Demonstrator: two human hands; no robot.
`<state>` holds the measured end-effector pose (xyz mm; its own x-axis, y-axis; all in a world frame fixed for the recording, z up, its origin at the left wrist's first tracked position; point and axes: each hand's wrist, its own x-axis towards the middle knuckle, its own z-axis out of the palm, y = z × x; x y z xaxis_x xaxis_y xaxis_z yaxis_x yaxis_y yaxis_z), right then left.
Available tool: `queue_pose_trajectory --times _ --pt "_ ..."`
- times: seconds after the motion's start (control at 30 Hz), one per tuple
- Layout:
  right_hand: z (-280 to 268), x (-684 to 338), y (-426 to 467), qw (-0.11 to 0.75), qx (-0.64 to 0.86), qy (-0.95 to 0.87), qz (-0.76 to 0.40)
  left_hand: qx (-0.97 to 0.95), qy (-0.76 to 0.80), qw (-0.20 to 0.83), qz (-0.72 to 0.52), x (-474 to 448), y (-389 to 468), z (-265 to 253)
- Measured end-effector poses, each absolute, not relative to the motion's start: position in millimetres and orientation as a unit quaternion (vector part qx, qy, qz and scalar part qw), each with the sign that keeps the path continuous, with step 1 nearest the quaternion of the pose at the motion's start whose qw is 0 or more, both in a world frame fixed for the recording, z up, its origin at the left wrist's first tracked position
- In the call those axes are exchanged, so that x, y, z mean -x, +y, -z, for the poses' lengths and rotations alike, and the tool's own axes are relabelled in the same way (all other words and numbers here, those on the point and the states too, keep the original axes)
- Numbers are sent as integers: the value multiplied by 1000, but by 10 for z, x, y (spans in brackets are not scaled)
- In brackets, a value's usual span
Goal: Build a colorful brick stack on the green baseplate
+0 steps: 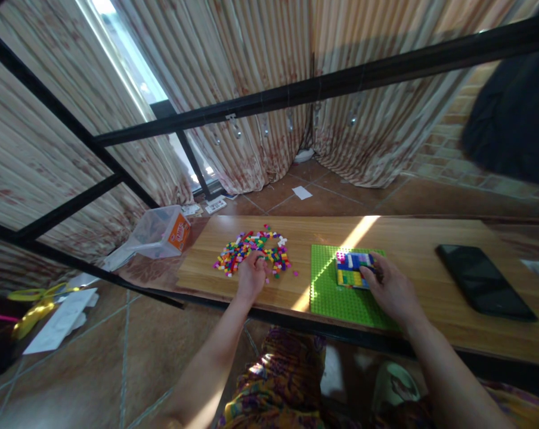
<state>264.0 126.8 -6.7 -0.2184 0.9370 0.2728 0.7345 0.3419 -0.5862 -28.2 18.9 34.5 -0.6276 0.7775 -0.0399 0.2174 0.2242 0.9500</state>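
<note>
So the person's left hand (253,277) is curled at the near edge of a loose brick pile (240,247), can't tell if it's pinching one. The right hand (392,290) has thumb and fingers gripping the multicolored brick build (352,268) just to its left, over a green baseplate (332,304). Black device (484,283) lies right of that hand; clear box (157,232) sits beyond the left one.
</note>
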Motion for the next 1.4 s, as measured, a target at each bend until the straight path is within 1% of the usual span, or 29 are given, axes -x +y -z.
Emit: queue_pose_trajectory --times 0.2,0.37,0.53,0.73,0.83,1.03,1.23,1.4 --pt "58 -2635 1273 296 554 -759 -172 -363 745 247 -502 338 210 -231" --pt "57 -2636 1274 289 555 -759 -178 -410 767 247 -427 367 221 -271" --pt "43 -2630 1263 291 555 -759 -177 -444 797 204 -356 404 244 -390" --pt "31 -2623 1264 289 558 -756 -181 -455 810 189 -317 503 331 -328" --pt "32 -2622 1267 292 558 -755 -181 -464 812 171 -309 525 351 -281" --pt "50 -2633 1270 293 552 -761 -175 -497 800 100 -320 518 356 -270" --pt "70 -2633 1265 306 548 -759 -172 -501 797 89 -324 490 376 -278" --pt "70 -2630 1270 300 553 -757 -176 -506 794 78 -327 487 393 -272"
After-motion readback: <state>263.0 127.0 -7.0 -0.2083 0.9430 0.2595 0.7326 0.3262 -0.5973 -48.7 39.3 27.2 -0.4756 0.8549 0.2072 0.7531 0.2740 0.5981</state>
